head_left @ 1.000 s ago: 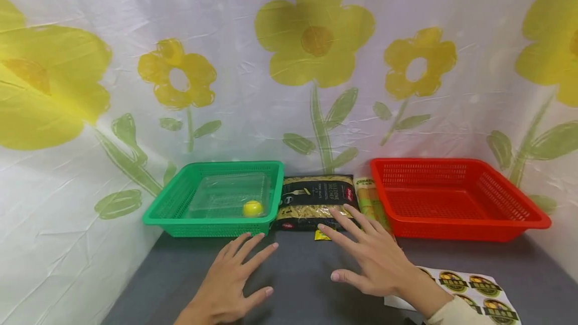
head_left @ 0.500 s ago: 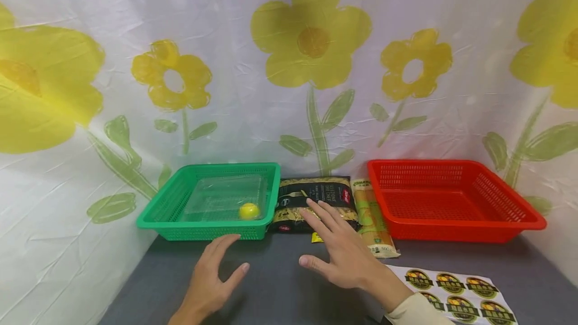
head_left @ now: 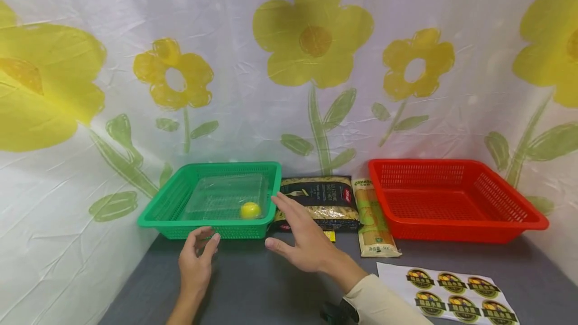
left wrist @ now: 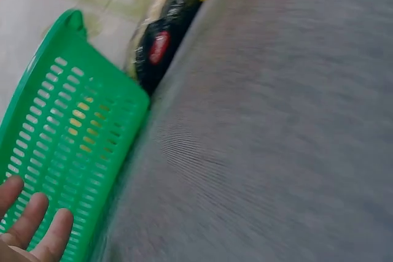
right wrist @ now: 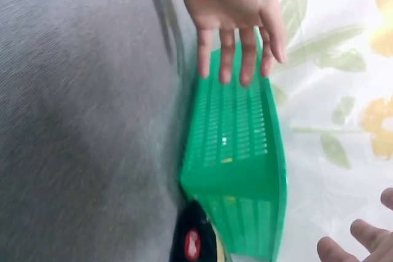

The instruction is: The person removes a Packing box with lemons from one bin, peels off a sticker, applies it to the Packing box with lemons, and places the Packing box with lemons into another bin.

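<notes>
My left hand (head_left: 197, 265) hovers just in front of the green basket (head_left: 203, 223), its fingers loosely bent and holding nothing. To its right, my right hand (head_left: 302, 239) is held above the table with straight fingers, near the basket's right front corner, also holding nothing. Inside the basket lie a clear plastic box (head_left: 221, 189) and a shiny yellow ball (head_left: 250, 210); whether the ball is in the box I cannot tell. In the left wrist view, the left fingertips (left wrist: 56, 231) appear before the basket's perforated side. The right wrist view shows both hands near the basket.
Against the curtain, a black pasta bag (head_left: 325, 197) lies between the green basket and a red basket (head_left: 456, 227). Next to it is a long noodle packet (head_left: 375, 224). A small yellow packet (head_left: 330, 235) peeks out below the bag. A sticker sheet (head_left: 397, 280) lies front right.
Both hands have moved left. The left hand's spread fingers have bent loosely near the green basket. The right hand has turned edge-on and left the pasta bag's front, uncovering the noodle packet.
</notes>
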A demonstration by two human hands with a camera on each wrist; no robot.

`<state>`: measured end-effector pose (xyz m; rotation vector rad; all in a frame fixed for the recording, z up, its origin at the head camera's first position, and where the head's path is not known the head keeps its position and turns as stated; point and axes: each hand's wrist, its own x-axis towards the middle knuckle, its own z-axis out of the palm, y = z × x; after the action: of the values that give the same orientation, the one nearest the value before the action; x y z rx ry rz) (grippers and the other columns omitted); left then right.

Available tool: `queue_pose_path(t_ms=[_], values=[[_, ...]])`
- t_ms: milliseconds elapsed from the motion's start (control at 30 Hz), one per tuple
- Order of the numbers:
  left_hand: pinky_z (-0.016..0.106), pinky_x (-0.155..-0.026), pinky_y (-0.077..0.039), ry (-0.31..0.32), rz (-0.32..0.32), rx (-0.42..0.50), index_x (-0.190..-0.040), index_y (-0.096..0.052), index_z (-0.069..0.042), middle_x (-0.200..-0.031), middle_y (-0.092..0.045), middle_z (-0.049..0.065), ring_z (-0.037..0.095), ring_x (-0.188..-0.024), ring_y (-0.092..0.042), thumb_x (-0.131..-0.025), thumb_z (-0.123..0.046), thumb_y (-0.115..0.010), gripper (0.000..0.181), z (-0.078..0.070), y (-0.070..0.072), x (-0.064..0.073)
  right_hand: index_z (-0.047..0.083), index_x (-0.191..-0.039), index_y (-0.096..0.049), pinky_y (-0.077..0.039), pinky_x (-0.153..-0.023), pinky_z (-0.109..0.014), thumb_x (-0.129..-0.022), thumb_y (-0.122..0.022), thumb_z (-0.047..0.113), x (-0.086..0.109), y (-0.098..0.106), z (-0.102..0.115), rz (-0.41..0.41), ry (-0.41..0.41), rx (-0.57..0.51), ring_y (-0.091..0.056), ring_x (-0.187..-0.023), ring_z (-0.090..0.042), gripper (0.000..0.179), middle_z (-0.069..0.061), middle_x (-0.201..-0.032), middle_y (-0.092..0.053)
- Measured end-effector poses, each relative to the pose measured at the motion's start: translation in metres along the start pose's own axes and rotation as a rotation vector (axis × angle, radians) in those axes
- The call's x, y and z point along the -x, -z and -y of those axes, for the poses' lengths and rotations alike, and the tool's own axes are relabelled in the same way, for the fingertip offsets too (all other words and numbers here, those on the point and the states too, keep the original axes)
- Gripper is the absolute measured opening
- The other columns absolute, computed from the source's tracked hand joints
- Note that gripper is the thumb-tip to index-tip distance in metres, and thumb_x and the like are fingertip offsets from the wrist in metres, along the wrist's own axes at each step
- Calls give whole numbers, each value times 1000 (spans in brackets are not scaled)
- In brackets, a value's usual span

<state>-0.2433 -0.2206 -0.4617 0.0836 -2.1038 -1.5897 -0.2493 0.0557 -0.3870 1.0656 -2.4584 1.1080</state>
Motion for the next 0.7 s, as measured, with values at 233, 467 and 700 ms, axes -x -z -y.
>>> queue_pose_path(t_ms=[233,467,700], values=[[27,-78,-60,84,-136,254,-115,-61,5,-109,-64,13,17,-96,-67,-102,-26,-62,34,3,-7,-14,32,-163,-14,-24,-117,-64,-101,-57,50,-26,-15,-3,23,-53,-82,-15,-156,-25,78,6,-170,-12],[40,-89,-59,307,-227,731,-111,-56,6,-96,-67,8,27,-98,-65,-100,-29,-65,37,10,-4,-28,30,-163,-16,-28,-117,-62,-101,-54,53,-45,-27,-9,13,-137,-152,-20,-154,-27,76,1,-169,-14],[38,-94,-56,400,-291,977,-111,-52,-7,-92,-66,5,22,-93,-63,-97,-18,-69,24,13,6,-36,29,-163,-17,-28,-116,-62,-101,-53,55,-59,-37,-8,-14,-194,-204,-22,-154,-28,76,1,-169,-17]])
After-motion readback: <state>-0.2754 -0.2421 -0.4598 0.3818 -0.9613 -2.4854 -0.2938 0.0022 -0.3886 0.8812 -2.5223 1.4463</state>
